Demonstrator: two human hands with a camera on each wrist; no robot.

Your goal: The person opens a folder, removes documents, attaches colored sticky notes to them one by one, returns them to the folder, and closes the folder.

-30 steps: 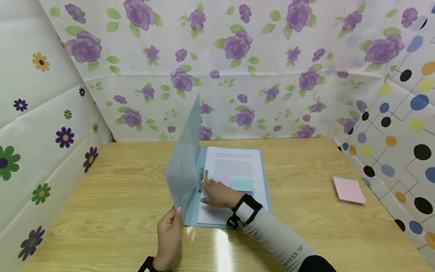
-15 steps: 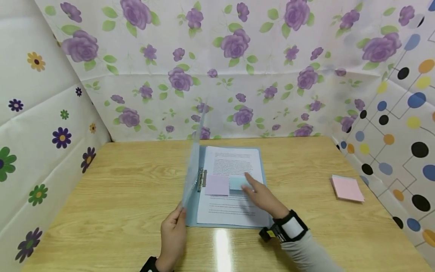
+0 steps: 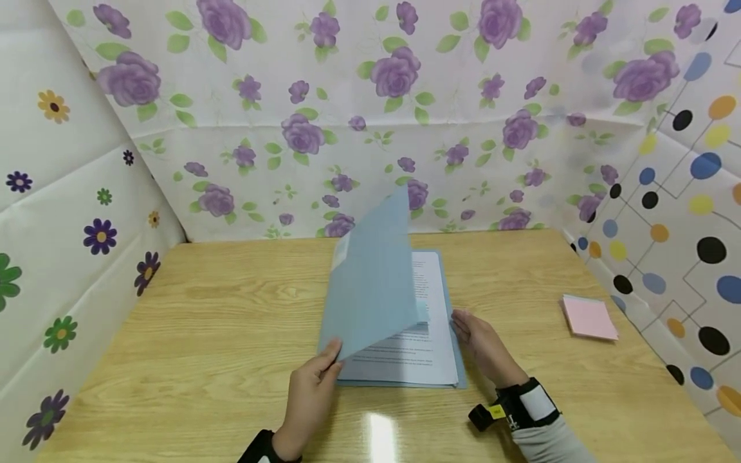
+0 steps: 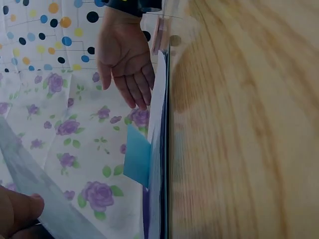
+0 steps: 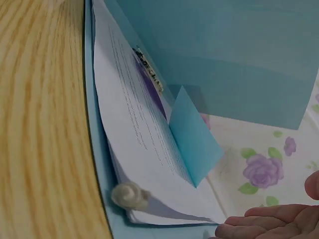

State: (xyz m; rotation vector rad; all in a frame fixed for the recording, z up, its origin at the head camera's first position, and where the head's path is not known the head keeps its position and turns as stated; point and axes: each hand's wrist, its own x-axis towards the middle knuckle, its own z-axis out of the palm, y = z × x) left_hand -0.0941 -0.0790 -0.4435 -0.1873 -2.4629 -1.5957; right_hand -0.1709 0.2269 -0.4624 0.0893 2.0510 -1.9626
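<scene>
A light blue folder has its cover (image 3: 373,283) raised and tilted to the right over the printed sheets (image 3: 399,366). My left hand (image 3: 312,389) pinches the cover's near edge between thumb and fingers. At the folder's right side is my right hand (image 3: 486,347), fingers straight, its fingertips at the edge; whether they touch it I cannot tell. A blue sticky note (image 5: 195,139) stands up from the top sheet in the right wrist view. Beside it lies a purple sticky note (image 5: 149,87), near the metal clip (image 5: 148,69); the cover hides both in the head view.
A pink sticky-note pad (image 3: 590,317) lies on the wooden table (image 3: 220,308), well to the right of the folder. Flowered cloth (image 3: 260,128) hangs behind the table, with patterned cloth at both sides.
The cover has swung from upright on the left to leaning right over the sheets, carried by my left hand. My right hand has moved off the notes to the folder's right edge.
</scene>
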